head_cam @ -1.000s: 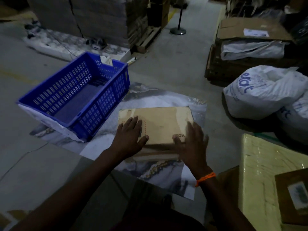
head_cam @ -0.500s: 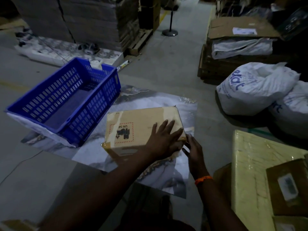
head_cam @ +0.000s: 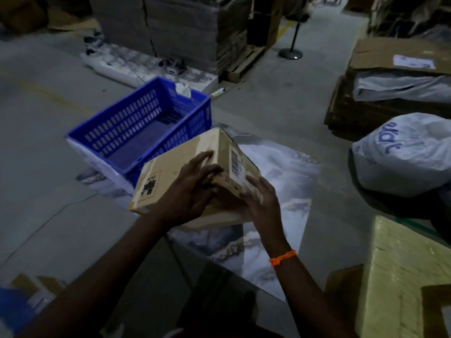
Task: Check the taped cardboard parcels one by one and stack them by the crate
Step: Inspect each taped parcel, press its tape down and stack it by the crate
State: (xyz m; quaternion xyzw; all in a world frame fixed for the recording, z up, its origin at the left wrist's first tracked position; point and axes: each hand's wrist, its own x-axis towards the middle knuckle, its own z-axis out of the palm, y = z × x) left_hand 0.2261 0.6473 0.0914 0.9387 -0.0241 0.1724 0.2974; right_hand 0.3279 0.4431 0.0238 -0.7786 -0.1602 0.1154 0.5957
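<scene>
**Parcel tilted up in 2 hands beside the crate**

The parcel (head_cam: 170, 176) sits at the centre of the frame, held off the floor and tipped so that its far corner points up and its near left corner hangs low. Its upper left edge overlaps the blue crate (head_cam: 195, 123), which stands just behind it at centre left; whether the 2 touch cannot be told.

The left hand (head_cam: 192, 189) grasps the parcel from above, fingers spread over the top face and wrapped round the near corner. The right hand (head_cam: 262, 201) grips the right side face, fingers pressed to the cardboard below a barcode label (head_cam: 235, 162). An orange band (head_cam: 283, 257) circles the right wrist.

A red-bordered mark (head_cam: 150, 185) with a black symbol shows on the top face near the low corner. Pale tape runs along the parcel's edges.

Under the parcel lies a marble-patterned sheet (head_cam: 275, 167) on the grey floor. A white sack (head_cam: 400, 154) with blue lettering lies at the right edge. A yellow wrapped block (head_cam: 400, 276) fills the lower right. Stacked cardboard (head_cam: 185, 28) stands at top centre, and a post (head_cam: 291, 45) on a round base at upper right.
</scene>
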